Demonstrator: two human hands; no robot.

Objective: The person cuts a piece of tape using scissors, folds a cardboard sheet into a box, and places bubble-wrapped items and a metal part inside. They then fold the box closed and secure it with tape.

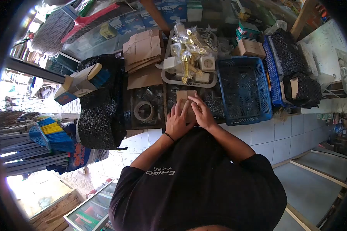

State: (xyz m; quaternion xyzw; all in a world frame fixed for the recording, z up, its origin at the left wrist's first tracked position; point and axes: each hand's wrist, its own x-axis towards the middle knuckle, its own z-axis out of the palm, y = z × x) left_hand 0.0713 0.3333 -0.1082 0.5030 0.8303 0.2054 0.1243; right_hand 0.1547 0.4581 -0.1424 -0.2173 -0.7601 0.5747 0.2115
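A small brown cardboard box (182, 94) lies at the front edge of the counter, close against my body. My left hand (177, 120) rests on its left side with the fingers stretched out and pointing away from me. On the right side, my right hand (201, 111) touches the box with its fingers extended, its fingertips near those of my left hand. Part of the box is hidden under both hands. Just beyond it stands a white tray (173, 80) heaped with wrapped gold-coloured handles and white sockets.
Left of my hands, a tape roll (144, 111) lies in a compartment below stacked cardboard sheets (142, 50). A blue plastic basket (246, 120) stands to the right. Black textured rolls (98, 119) are at the left, beside brooms (50, 133).
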